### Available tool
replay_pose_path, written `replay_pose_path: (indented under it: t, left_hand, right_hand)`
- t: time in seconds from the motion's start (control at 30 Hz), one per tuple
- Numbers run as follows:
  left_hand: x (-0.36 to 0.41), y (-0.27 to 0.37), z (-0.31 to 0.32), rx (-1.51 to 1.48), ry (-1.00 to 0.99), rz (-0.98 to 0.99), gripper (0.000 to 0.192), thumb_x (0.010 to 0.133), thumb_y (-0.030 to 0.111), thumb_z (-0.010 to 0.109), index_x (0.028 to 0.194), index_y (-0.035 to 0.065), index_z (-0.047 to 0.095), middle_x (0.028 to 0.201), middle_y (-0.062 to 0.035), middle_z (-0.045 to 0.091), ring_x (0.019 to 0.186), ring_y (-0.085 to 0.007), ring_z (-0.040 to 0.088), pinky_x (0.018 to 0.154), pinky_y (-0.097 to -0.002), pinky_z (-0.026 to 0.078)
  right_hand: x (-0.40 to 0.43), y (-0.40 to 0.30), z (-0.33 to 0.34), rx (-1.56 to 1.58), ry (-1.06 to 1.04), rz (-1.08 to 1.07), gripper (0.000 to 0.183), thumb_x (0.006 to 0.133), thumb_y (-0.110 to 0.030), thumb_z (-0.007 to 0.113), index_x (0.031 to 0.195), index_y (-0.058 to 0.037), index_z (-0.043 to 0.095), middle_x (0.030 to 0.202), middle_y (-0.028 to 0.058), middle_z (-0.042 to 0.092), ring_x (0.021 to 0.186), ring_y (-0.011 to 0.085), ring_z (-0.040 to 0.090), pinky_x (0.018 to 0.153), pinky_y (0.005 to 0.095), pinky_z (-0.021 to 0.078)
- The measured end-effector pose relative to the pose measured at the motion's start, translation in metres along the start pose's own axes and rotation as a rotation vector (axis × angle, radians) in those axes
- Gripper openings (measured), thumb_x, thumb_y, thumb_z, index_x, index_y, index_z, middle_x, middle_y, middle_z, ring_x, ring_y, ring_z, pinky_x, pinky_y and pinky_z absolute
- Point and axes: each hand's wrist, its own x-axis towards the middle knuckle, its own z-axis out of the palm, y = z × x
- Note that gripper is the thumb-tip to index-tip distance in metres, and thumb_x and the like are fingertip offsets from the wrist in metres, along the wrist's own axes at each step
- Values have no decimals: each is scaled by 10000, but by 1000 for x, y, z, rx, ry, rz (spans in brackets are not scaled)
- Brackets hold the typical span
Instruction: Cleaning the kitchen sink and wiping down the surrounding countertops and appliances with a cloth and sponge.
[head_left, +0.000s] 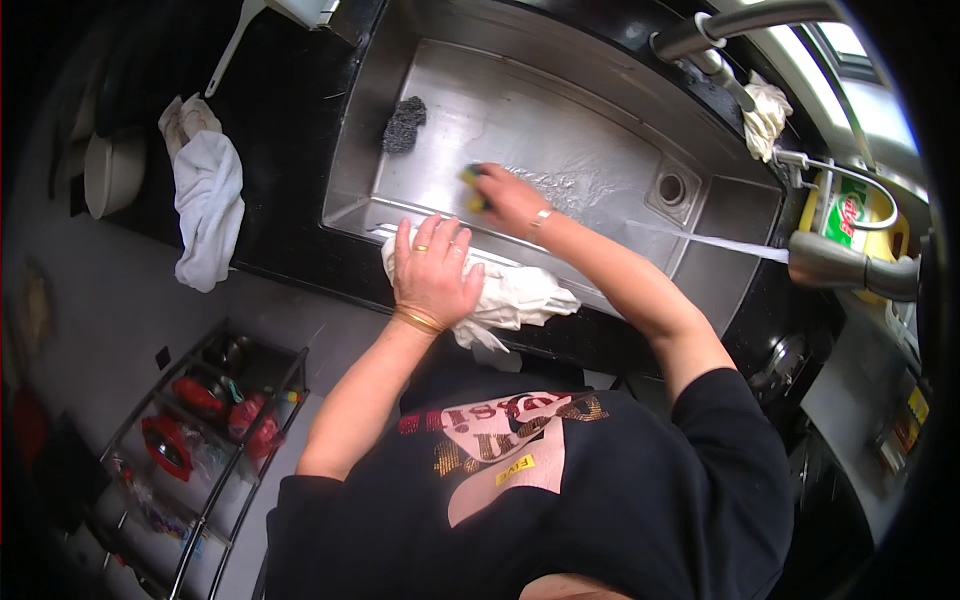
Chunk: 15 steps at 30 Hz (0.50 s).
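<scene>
A stainless steel sink lies before me, its floor wet. My right hand is over the near side of the sink floor and grips a yellow and green sponge, blurred. On the sink's near edge, my left hand rests palm down with fingers pointing away from me. Beneath it a crumpled white cloth drapes over the black counter edge. A dark steel wool scourer sits at the sink's left end. From the faucet spout at the right, a water stream runs towards the drain side.
A white towel lies on the black counter at left, near a white pot. Behind the sink are a metal pipe and another cloth. A yellow detergent jug stands at right. A wire rack holds bagged items lower left.
</scene>
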Motion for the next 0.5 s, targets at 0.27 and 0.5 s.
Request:
replay_pose_path:
  t: [0.27,0.5]
  left_hand:
    - [5,3,0,-37,2,-22,379,669,296,591,931,23,606,984,-105,572,1025,-273,490,967,-477,264]
    - [-2,-4,-1,-36,36,-26,352,669,306,594,877,23,610,932,-114,576,987,-279,509,947,-483,297]
  right_hand:
    - [125,-36,103,-516,-306,-244,179,772,-154,519,910,-104,622,1051,47,523,1040,213,467,839,348,423]
    - [8,51,41,-370,-150,-183,197,712,-156,535,890,-89,589,1037,60,519,1041,248,460,890,361,407]
